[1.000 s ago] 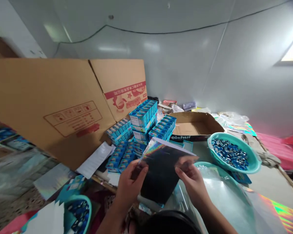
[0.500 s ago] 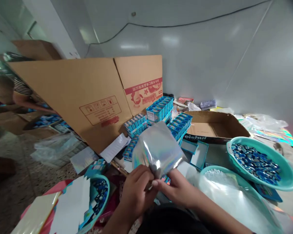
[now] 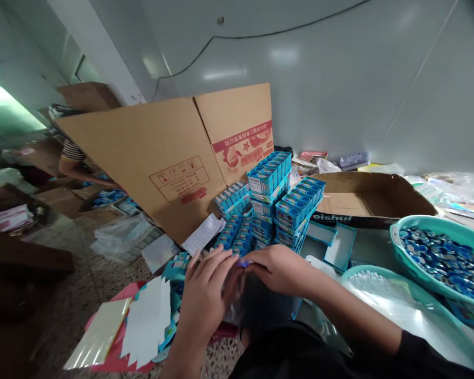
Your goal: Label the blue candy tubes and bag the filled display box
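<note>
My left hand (image 3: 205, 295) and my right hand (image 3: 278, 269) meet low in front of me over a shiny foil bag (image 3: 256, 310), mostly hidden beneath them. The left hand's fingers lie spread along the bag's left side. The right hand curls down over the bag's top edge, where a small blue piece (image 3: 243, 262) shows between the fingertips. Stacks of small blue boxes (image 3: 270, 202) stand just beyond the hands.
A large flattened cardboard carton (image 3: 161, 158) leans behind the stacks. An open brown box (image 3: 375, 197) and a teal basin of blue-silver pieces (image 3: 438, 252) sit at right; another teal basin holds clear film (image 3: 379, 305). White and foil sheets (image 3: 142, 321) lie lower left. A person's striped sleeve (image 3: 73, 150) shows far left.
The foil bag, held upright before, has been brought down and flat under both hands. The view has swung left, showing more floor and the person at far left.
</note>
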A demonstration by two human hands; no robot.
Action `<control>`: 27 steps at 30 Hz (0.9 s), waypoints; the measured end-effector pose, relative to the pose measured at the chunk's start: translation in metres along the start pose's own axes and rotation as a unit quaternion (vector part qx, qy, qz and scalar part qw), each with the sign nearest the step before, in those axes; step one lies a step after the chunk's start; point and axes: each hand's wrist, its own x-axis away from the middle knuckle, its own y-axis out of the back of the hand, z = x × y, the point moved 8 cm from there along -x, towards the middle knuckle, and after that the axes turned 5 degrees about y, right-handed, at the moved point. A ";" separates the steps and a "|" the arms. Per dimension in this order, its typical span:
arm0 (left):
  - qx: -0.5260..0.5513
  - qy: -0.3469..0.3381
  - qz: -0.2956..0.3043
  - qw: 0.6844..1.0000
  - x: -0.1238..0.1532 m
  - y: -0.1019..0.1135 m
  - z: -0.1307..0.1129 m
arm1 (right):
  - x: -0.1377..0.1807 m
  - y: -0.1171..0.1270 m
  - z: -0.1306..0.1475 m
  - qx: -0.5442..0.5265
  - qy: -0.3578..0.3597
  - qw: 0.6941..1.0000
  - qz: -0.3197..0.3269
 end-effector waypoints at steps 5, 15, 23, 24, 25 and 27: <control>-0.007 0.015 0.016 1.000 0.009 -0.007 0.019 | -0.002 -0.004 -0.010 0.095 -0.077 0.991 0.054; -0.076 0.068 -0.047 0.994 0.006 -0.001 0.047 | 0.015 0.020 -0.036 -0.011 -0.128 0.992 -0.018; 0.089 -0.058 0.072 0.992 -0.008 -0.031 -0.002 | 0.017 -0.001 -0.029 -0.185 -0.135 0.972 -0.053; 0.104 -0.067 0.080 0.989 -0.009 -0.034 -0.004 | 0.019 -0.001 -0.031 -0.214 -0.145 0.964 -0.069; 0.113 -0.065 0.078 0.988 -0.010 -0.035 -0.002 | 0.022 -0.001 -0.033 -0.250 -0.155 0.952 -0.086; 0.122 -0.040 0.060 0.990 -0.011 -0.034 0.006 | 0.028 -0.001 -0.037 -0.320 -0.167 0.926 -0.114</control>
